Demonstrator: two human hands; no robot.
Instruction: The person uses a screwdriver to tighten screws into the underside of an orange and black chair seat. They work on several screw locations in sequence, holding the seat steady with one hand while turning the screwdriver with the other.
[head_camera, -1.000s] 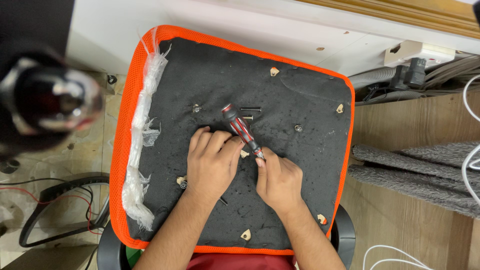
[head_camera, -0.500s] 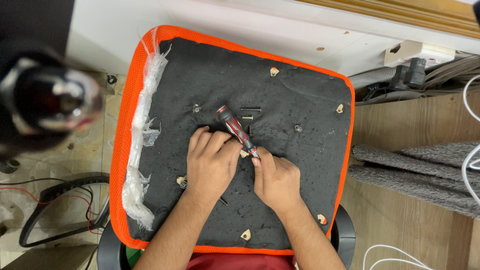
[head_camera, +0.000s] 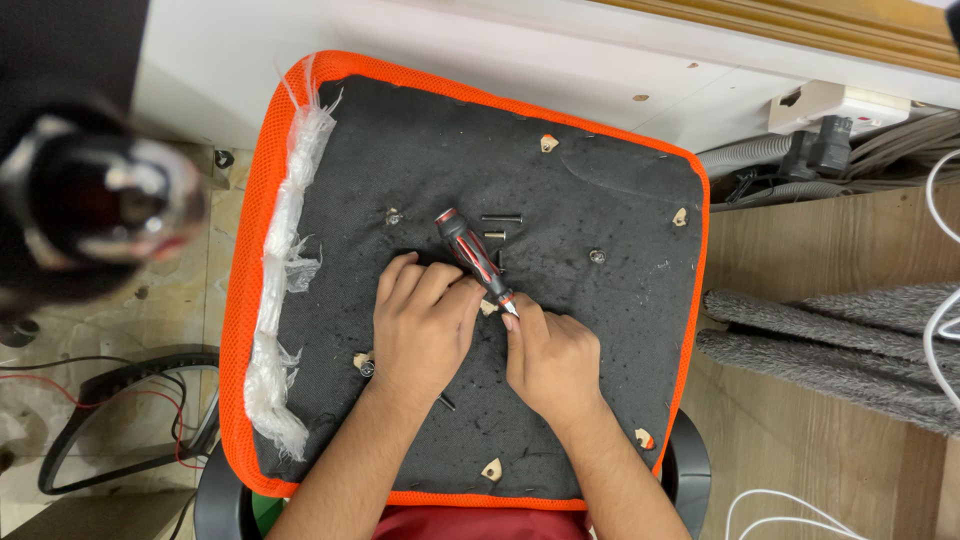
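Note:
A chair seat (head_camera: 600, 190) lies upside down, its black underside ringed by orange mesh. A black-and-red screwdriver (head_camera: 468, 250) leans over its middle, handle up and to the left, tip down on the seat. My left hand (head_camera: 425, 325) lies knuckles-up beside it, thumb and forefinger against the lower end of the handle. My right hand (head_camera: 550, 355) pinches the metal tip with its fingertips. A small pale piece (head_camera: 487, 307) sits between the two hands. Two loose black screws (head_camera: 500, 218) lie just beyond the handle.
Torn clear plastic (head_camera: 285, 270) hangs along the seat's left edge. Small wood chips (head_camera: 547, 143) and screw heads (head_camera: 597, 256) dot the underside. A blurred dark object (head_camera: 95, 200) looms at left. Cables and a wall socket (head_camera: 830, 110) are at right, a grey rug (head_camera: 850, 340) below.
The screwdriver's handle has tipped slightly to the left. Both hands have stayed almost where they were.

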